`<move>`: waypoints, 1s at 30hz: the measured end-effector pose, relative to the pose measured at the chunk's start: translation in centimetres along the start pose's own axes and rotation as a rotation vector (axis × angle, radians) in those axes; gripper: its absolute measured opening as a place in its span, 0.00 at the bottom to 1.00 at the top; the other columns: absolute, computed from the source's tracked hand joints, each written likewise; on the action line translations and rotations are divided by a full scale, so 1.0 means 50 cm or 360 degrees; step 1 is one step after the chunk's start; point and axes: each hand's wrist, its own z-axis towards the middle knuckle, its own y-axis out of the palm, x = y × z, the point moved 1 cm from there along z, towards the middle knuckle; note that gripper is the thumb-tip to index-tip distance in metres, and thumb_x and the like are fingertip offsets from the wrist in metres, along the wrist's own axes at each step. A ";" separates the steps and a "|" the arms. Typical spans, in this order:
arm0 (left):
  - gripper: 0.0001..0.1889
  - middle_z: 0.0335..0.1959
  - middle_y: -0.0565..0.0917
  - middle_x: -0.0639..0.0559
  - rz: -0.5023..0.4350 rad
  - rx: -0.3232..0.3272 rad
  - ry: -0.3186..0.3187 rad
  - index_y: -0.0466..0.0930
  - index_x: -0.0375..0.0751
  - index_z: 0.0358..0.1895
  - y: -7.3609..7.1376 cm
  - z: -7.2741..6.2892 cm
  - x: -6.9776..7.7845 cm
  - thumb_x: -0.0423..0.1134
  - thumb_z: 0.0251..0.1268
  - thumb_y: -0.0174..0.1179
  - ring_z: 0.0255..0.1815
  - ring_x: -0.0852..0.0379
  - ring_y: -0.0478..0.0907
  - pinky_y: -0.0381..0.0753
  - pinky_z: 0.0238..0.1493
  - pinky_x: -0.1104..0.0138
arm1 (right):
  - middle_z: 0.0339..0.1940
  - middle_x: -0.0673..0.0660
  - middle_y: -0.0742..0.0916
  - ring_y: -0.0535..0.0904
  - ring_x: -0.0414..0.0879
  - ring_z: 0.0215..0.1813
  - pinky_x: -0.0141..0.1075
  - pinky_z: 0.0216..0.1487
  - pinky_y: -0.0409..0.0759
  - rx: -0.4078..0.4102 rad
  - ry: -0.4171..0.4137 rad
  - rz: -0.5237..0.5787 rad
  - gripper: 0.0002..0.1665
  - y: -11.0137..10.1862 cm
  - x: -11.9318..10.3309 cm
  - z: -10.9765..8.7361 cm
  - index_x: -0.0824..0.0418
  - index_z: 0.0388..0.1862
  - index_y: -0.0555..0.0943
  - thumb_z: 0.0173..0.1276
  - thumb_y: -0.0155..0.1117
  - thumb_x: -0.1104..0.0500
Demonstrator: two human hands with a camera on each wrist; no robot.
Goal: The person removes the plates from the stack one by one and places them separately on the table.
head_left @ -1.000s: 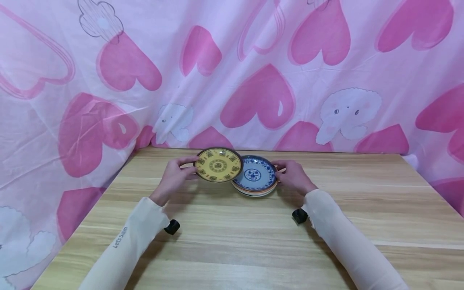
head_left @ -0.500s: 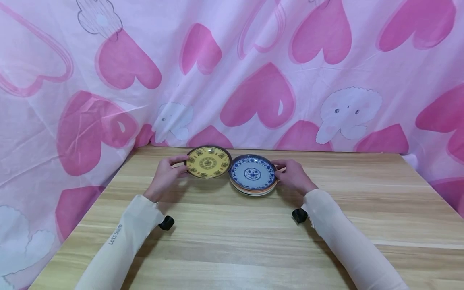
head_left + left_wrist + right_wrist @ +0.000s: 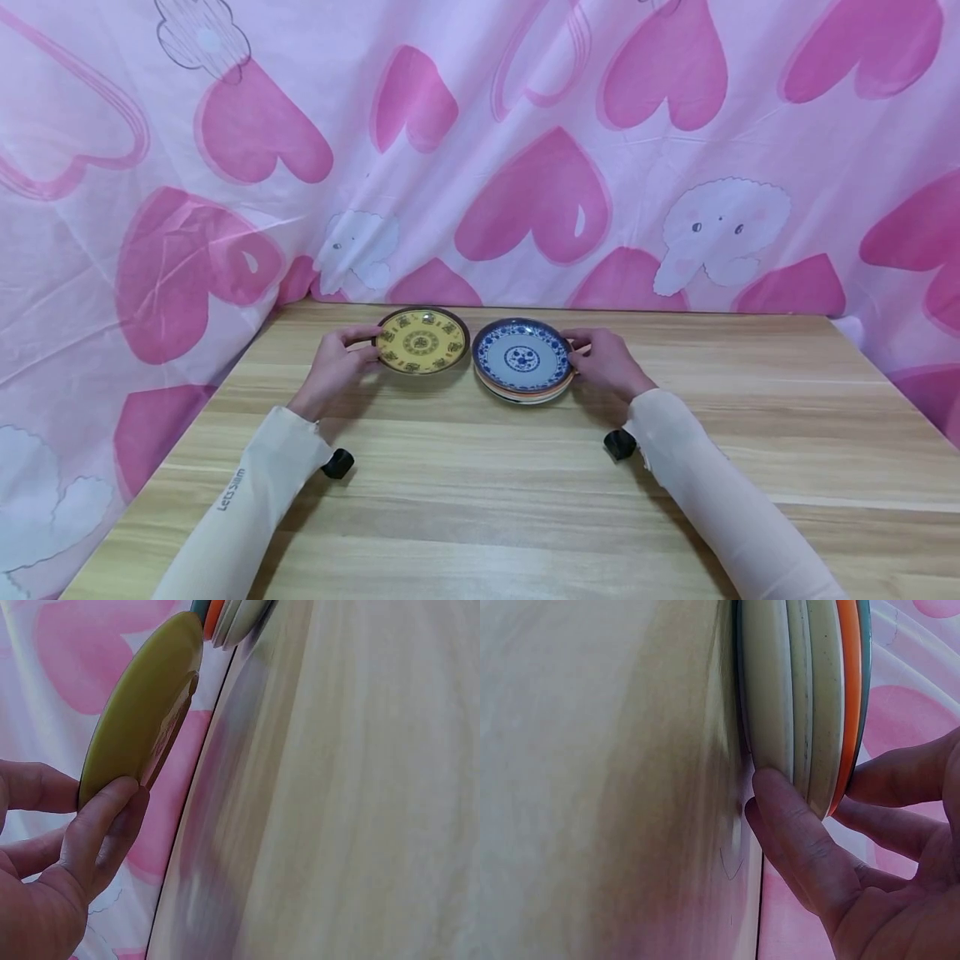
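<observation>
My left hand (image 3: pixel 332 367) pinches the left rim of a yellow plate (image 3: pixel 422 342) with a dark brown edge and dark printed motifs. In the left wrist view the plate's plain yellow underside (image 3: pixel 142 705) faces the camera, held clear of the tabletop. To its right is a stack of several plates, topped by a white plate with a blue floral pattern (image 3: pixel 522 356). My right hand (image 3: pixel 606 363) grips the stack's right rim, fingers low on the side and thumb near the top. Cream, orange and dark green plate edges (image 3: pixel 825 697) show in the right wrist view.
The wood-grain table (image 3: pixel 480 500) runs back to a pink cloth (image 3: pixel 525 167) printed with hearts, which hangs behind and along the left side. A black device sits at the left wrist (image 3: pixel 339 463) and another at the right wrist (image 3: pixel 619 445).
The left hand has carried the yellow plate leftward, off its overlap with the stack, and slightly down in the last half second. The right hand and the stack have hardly moved.
</observation>
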 end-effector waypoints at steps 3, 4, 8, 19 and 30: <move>0.25 0.70 0.70 0.31 0.0006 -0.0017 -0.0015 0.69 0.27 0.69 0.001 0.000 -0.003 0.26 0.69 0.53 0.39 0.67 0.84 0.86 0.55 0.67 | 0.61 0.67 0.81 0.82 0.56 0.54 0.38 0.49 0.88 0.0009 -0.0005 -0.0011 0.29 -0.001 -0.001 0.001 0.61 0.73 0.71 0.74 0.53 0.65; 0.25 0.70 0.70 0.31 0.0007 -0.0023 -0.0021 0.69 0.27 0.69 0.001 0.000 -0.004 0.26 0.68 0.53 0.40 0.66 0.84 0.86 0.55 0.67 | 0.60 0.67 0.81 0.82 0.56 0.53 0.38 0.49 0.88 0.0010 -0.0003 -0.0013 0.29 -0.002 -0.001 0.001 0.60 0.73 0.71 0.74 0.53 0.65; 0.25 0.70 0.68 0.30 0.0014 -0.0048 -0.0032 0.67 0.26 0.69 0.000 -0.001 -0.010 0.25 0.69 0.52 0.42 0.64 0.84 0.86 0.53 0.71 | 0.60 0.68 0.81 0.82 0.56 0.53 0.39 0.49 0.88 0.0010 -0.0013 -0.0011 0.28 -0.002 -0.002 0.000 0.61 0.73 0.71 0.74 0.53 0.66; 0.26 0.71 0.67 0.29 0.0050 -0.0097 -0.0081 0.66 0.27 0.70 -0.003 0.001 -0.021 0.25 0.69 0.50 0.42 0.62 0.84 0.86 0.53 0.72 | 0.59 0.70 0.82 0.81 0.56 0.53 0.39 0.48 0.89 0.0022 -0.0068 0.0000 0.28 -0.004 -0.005 -0.002 0.63 0.72 0.72 0.73 0.54 0.67; 0.26 0.71 0.67 0.29 0.0035 -0.0121 -0.0103 0.66 0.27 0.70 0.003 0.011 -0.030 0.24 0.69 0.50 0.43 0.63 0.84 0.86 0.52 0.72 | 0.60 0.69 0.81 0.81 0.56 0.53 0.39 0.49 0.89 0.0014 -0.0038 0.0010 0.28 -0.003 -0.001 -0.003 0.62 0.72 0.71 0.73 0.54 0.67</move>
